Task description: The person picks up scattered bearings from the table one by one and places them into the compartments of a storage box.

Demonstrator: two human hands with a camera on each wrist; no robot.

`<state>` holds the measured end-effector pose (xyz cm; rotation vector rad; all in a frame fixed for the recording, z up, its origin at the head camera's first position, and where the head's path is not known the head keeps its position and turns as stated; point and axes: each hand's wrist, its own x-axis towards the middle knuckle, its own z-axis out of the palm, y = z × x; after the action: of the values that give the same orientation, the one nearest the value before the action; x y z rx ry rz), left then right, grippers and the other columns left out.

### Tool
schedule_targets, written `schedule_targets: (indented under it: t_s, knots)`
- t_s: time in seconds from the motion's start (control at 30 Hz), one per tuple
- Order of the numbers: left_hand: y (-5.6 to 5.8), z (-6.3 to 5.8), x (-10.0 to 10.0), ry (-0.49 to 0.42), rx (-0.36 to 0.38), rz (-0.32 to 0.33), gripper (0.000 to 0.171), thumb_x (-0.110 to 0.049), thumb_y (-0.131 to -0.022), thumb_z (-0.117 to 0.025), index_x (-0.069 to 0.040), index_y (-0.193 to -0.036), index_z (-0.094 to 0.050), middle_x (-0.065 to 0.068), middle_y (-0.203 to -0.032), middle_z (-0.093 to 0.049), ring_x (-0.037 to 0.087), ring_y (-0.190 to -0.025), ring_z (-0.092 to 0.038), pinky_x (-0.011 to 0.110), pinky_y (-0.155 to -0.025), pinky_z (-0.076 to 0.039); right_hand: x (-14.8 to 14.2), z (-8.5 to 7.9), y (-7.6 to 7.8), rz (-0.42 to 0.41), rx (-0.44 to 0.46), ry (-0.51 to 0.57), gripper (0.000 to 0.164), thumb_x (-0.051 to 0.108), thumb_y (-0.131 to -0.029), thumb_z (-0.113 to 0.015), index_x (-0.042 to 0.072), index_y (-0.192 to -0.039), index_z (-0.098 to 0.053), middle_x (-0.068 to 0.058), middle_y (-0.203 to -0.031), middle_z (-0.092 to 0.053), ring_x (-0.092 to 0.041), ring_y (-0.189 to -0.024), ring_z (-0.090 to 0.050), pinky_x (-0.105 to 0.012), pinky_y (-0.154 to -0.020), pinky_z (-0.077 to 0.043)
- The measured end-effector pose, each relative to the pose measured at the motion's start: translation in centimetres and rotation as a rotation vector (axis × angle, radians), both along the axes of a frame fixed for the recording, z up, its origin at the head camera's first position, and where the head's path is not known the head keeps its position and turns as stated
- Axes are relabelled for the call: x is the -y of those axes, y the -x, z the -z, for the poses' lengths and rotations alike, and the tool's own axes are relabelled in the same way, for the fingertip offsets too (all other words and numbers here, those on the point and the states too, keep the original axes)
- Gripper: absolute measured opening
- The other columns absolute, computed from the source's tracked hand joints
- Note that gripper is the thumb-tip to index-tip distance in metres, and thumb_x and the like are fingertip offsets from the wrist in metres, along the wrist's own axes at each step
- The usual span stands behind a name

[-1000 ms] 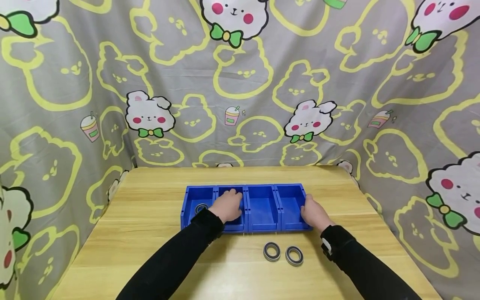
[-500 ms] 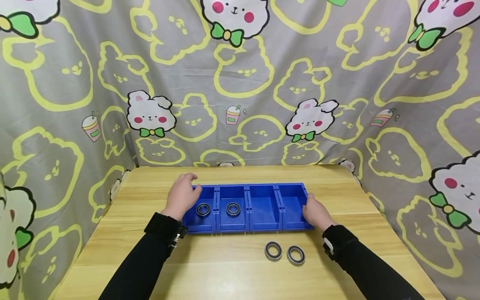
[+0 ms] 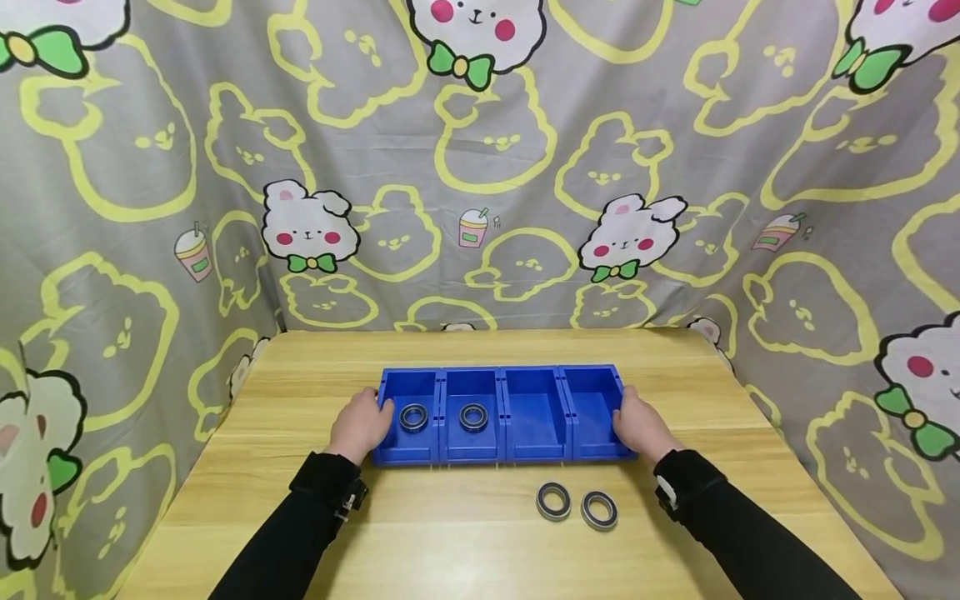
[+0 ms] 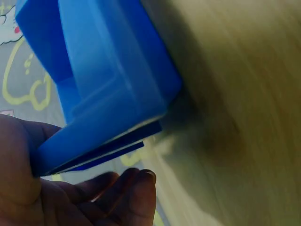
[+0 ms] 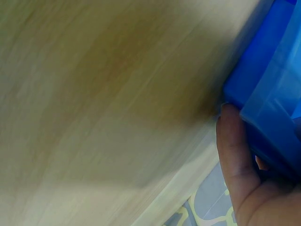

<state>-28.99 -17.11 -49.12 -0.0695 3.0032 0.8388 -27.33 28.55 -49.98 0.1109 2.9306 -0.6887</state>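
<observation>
A row of several joined blue storage bins (image 3: 534, 451) sits on the table. My left hand (image 3: 360, 425) holds the left end wall, thumb over the rim and fingers (image 4: 141, 193) outside it. At the opposite end, my right hand (image 3: 645, 427) grips the right end wall, with a finger (image 5: 233, 141) along its outer side. One ball bearing (image 3: 402, 418) lies flat in the leftmost bin. Another bearing (image 3: 462, 418) lies in the bin beside it. Two larger bearings, a left one (image 3: 542, 502) and a right one (image 3: 587, 512), rest on the table before the bins.
The wooden table (image 3: 450, 542) extends around the bins on all sides. Behind it and at both sides hangs a grey patterned curtain (image 3: 517, 300). The two right-hand bins show bare blue floors.
My left hand has come out of the second bin, exposing the bearing there, and moved left onto the end wall. The right hand keeps its place on the right end.
</observation>
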Motion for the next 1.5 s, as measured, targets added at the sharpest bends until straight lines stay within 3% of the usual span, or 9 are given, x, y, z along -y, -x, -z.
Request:
schedule_targets:
  t_s: [0.23, 0.47, 0.73, 0.93, 1.07, 1.2, 1.33, 1.43, 1.5]
  knots:
    - [0.4, 0.9, -0.6, 0.001, 0.032, -0.007, 0.058, -0.028, -0.101, -0.047, 0.014, -0.14, -0.04, 0.031, -0.123, -0.061, 0.041, -0.1, -0.064, 0.054, -0.083, -0.051, 0.0, 0.1, 0.1, 0.005, 0.001, 0.001, 0.05, 0.008, -0.103, -0.044, -0.02, -0.138, -0.023, -0.046, -0.122, -0.052, -0.04, -0.099, -0.064, -0.052, -0.079, -0.054]
    - [0.2, 1.3, -1.4, -0.026, 0.067, -0.022, 0.052, -0.017, -0.103, -0.037, 0.014, -0.144, -0.028, 0.026, -0.095, -0.065, 0.029, -0.07, -0.059, 0.045, -0.063, -0.049, -0.3, 0.3, -0.1, -0.013, -0.015, -0.011, 0.049, 0.007, -0.102, -0.044, -0.021, -0.136, -0.024, -0.044, -0.116, -0.055, -0.038, -0.094, -0.064, -0.051, -0.076, -0.054]
    - [-0.2, 1.7, -1.8, -0.018, 0.059, -0.024, 0.052, -0.013, -0.103, -0.038, 0.017, -0.144, -0.026, 0.026, -0.093, -0.064, 0.028, -0.07, -0.059, 0.044, -0.063, -0.05, -0.6, 0.3, -0.1, -0.014, 0.002, -0.004, 0.046, 0.007, -0.102, -0.045, -0.021, -0.134, -0.026, -0.04, -0.11, -0.057, -0.034, -0.085, -0.061, -0.047, -0.071, -0.053]
    - [-0.1, 2.0, -1.5, 0.019, 0.043, 0.0, 0.049, -0.011, -0.103, -0.037, 0.019, -0.141, -0.027, 0.019, -0.078, -0.06, 0.027, -0.066, -0.057, 0.043, -0.061, -0.048, -0.7, 0.2, 0.0, -0.039, -0.022, 0.056, 0.057, 0.02, -0.103, -0.049, -0.023, -0.135, -0.03, -0.045, -0.125, -0.05, -0.05, -0.11, -0.058, -0.059, -0.091, -0.048]
    - [0.0, 1.9, -1.5, 0.02, 0.042, 0.009, 0.051, -0.01, -0.102, -0.037, 0.019, -0.142, -0.026, 0.016, -0.074, -0.059, 0.025, -0.063, -0.056, 0.041, -0.057, -0.047, -1.0, -0.9, -0.1, -0.049, -0.073, 0.049, 0.07, 0.04, -0.105, -0.045, -0.022, -0.135, -0.039, -0.043, -0.13, -0.05, -0.054, -0.118, -0.053, -0.061, -0.097, -0.044]
    - [0.0, 1.8, -1.6, 0.002, 0.06, 0.01, 0.054, -0.011, -0.103, -0.034, 0.018, -0.147, -0.021, 0.013, -0.07, -0.055, 0.024, -0.059, -0.054, 0.036, -0.052, -0.042, -0.7, -3.4, -0.5, -0.069, -0.249, -0.009, 0.058, 0.035, -0.104, -0.05, -0.016, -0.13, -0.051, -0.036, -0.121, -0.059, -0.049, -0.109, -0.059, -0.059, -0.091, -0.047]
    - [0.2, 1.5, -1.7, -0.008, 0.074, 0.004, 0.055, -0.011, -0.103, -0.033, 0.016, -0.148, -0.019, 0.014, -0.074, -0.057, 0.024, -0.061, -0.054, 0.036, -0.054, -0.042, 1.2, -6.4, -1.9, -0.211, -0.401, -0.032, 0.026, 0.018, -0.099, -0.061, -0.004, -0.113, -0.064, -0.02, -0.103, -0.065, -0.033, -0.09, -0.063, -0.05, -0.08, -0.051]
    - [0.4, 1.3, -1.6, -0.007, 0.079, 0.003, 0.054, -0.012, -0.103, -0.033, 0.016, -0.148, -0.019, 0.017, -0.082, -0.061, 0.025, -0.066, -0.057, 0.038, -0.058, -0.046, 3.5, -7.7, -3.5, -0.411, -0.423, -0.017, 0.009, 0.012, -0.095, -0.067, 0.006, -0.1, -0.067, -0.003, -0.093, -0.064, -0.021, -0.084, -0.061, -0.041, -0.076, -0.052]
    - [0.5, 1.2, -1.6, -0.004, 0.076, 0.007, 0.053, -0.012, -0.103, -0.033, 0.016, -0.147, -0.021, 0.017, -0.082, -0.061, 0.024, -0.067, -0.057, 0.039, -0.059, -0.047, 4.9, -7.9, -4.8, -0.548, -0.393, -0.006, 0.006, 0.013, -0.093, -0.069, 0.011, -0.098, -0.067, 0.005, -0.091, -0.063, -0.017, -0.085, -0.061, -0.037, -0.076, -0.052]
